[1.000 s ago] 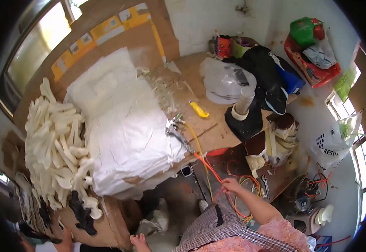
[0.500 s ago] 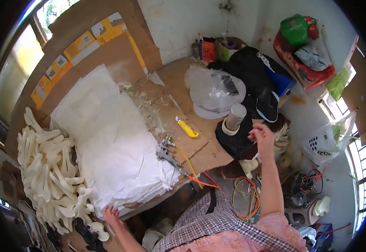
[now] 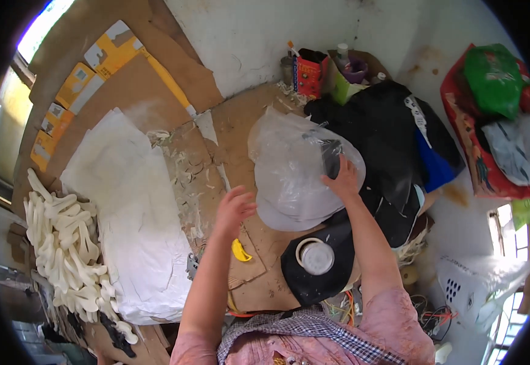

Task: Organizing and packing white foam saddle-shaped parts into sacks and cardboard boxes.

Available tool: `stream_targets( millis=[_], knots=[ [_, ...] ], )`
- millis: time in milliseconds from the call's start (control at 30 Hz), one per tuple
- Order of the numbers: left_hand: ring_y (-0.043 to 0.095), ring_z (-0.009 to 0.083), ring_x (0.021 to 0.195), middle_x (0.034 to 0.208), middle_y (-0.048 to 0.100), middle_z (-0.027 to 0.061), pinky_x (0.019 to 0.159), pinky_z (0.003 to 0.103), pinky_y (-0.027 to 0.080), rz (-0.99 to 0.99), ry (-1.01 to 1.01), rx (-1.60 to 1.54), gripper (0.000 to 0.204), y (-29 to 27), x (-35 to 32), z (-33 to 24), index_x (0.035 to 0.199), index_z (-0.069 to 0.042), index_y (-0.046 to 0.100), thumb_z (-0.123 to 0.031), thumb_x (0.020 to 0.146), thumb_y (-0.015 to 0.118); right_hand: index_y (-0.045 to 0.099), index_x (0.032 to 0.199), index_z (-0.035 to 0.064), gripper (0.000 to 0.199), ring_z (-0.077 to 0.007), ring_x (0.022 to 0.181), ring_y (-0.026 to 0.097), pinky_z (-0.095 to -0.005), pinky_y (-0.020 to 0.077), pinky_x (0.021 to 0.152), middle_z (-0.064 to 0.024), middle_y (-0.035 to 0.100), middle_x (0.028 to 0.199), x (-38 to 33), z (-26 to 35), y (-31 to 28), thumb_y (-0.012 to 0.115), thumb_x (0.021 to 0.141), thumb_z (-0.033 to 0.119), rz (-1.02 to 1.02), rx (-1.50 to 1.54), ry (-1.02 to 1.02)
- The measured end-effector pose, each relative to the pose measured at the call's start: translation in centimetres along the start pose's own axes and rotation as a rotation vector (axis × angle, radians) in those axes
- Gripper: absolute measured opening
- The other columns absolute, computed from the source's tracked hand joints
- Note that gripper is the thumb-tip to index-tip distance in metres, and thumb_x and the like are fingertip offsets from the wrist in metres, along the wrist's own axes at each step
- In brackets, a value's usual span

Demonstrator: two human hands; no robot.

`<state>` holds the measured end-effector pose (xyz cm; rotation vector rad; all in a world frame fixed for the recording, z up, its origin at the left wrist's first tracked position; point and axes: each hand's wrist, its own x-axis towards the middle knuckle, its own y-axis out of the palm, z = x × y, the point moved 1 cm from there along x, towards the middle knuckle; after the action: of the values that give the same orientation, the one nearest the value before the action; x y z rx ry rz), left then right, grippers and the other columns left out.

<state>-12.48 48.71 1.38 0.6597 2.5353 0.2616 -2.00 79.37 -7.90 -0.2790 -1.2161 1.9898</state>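
Observation:
My right hand reaches over the right side of a pile of clear plastic bags, beside a dark rectangular piece that shows through the plastic. Its thumb and fingers are apart; whether they press on the plastic is hard to tell. Left of the bags my left hand hovers over the cardboard-covered table, fingers apart and holding nothing. Just below it lies a yellow utility knife, partly hidden by my forearm. A grey cylinder in a pale ring stands on a black sheet.
White sheeting covers the table's left part, with a heap of cream bone-shaped pieces beside it. A spray gun is mostly hidden by my left forearm. Black cloth, a red box and a red bag are at the right and back.
My right hand has moved from beside the cylinder to the plastic bags. My left hand has come up from the sheeting's near edge to mid-table. The view has shifted right and forward.

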Motion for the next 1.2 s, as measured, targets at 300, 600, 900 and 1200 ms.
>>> stream_targets(
  millis=[300,600,900,1200],
  knots=[
    [0.055,0.0211,0.091,0.118,0.047,0.0083,0.073,0.034,0.048,-0.106,-0.246,0.049,0.064,8.1,8.2,5.9,0.130,-0.005,0.032,-0.024,0.079,0.065,0.034,0.133,0.0099,0.086,-0.0365,0.115,0.041,-0.0437,0.0327,0.099,-0.0200,0.043,0.124,-0.6,2.0,-2.5,0.071,0.055,0.017,0.157,0.260,-0.291],
    [0.061,0.0234,0.088,0.099,0.061,0.0095,0.084,0.037,0.050,-0.209,-0.146,-0.140,0.041,-1.2,6.6,5.8,0.115,-0.003,0.050,-0.002,0.075,0.062,0.051,0.118,0.0057,0.050,-0.0313,0.107,0.052,-0.0374,0.0414,0.093,-0.0170,0.055,0.115,4.5,6.6,-1.0,0.069,0.074,0.025,0.579,0.672,-0.199],
    [0.055,0.0227,0.098,0.112,0.055,0.0125,0.083,0.033,0.046,-0.590,-0.019,0.332,0.064,-7.4,1.3,5.2,0.128,-0.003,0.039,-0.001,0.069,0.065,0.054,0.112,0.0107,0.040,-0.0304,0.103,0.051,-0.0366,0.0456,0.085,-0.0049,0.044,0.127,16.6,1.4,4.5,0.059,0.073,0.004,0.257,-0.242,-0.461],
    [0.052,0.0182,0.102,0.123,0.051,0.0085,0.084,0.031,0.044,-0.111,0.309,0.721,0.062,2.1,-0.8,-0.9,0.129,-0.007,0.042,-0.010,0.072,0.068,0.062,0.092,0.0019,0.024,-0.0088,0.060,0.053,-0.0223,0.0435,0.052,-0.0046,0.058,0.086,3.1,6.5,-4.7,0.059,0.086,0.025,0.754,1.187,0.158]
  ],
)
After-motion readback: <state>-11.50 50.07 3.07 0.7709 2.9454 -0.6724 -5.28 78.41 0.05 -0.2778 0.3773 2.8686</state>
